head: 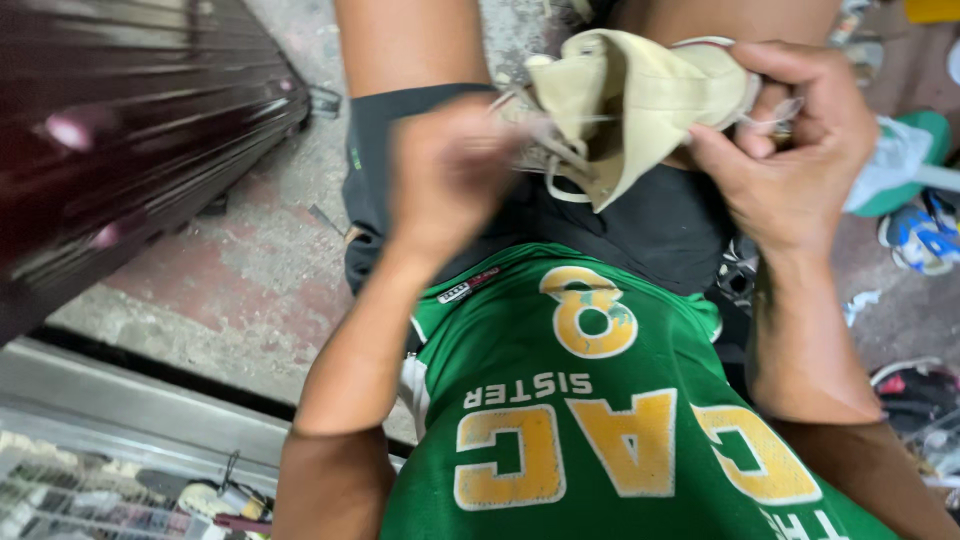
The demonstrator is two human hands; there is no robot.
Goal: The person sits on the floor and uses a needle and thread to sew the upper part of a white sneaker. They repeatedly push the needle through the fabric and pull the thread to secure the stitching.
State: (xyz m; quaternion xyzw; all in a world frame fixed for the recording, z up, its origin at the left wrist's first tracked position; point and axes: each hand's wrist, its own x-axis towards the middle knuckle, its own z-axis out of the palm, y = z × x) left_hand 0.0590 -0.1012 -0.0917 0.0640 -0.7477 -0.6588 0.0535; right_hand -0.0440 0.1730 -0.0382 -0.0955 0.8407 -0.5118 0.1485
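overhead, beige shoe (640, 100) lying crosswise on lap, right hand (790, 150) clenched on it, left hand (450, 170) blurred, pinching laces (560, 160)

I am holding a cream-coloured shoe (640, 95) above my lap, turned so its open top is facing down toward me and its upper is sagging in soft folds. Pale laces (560, 170) are hanging loose from its front, one loop drooping below the edge. A thin white rim is showing along the top, near my thumb.
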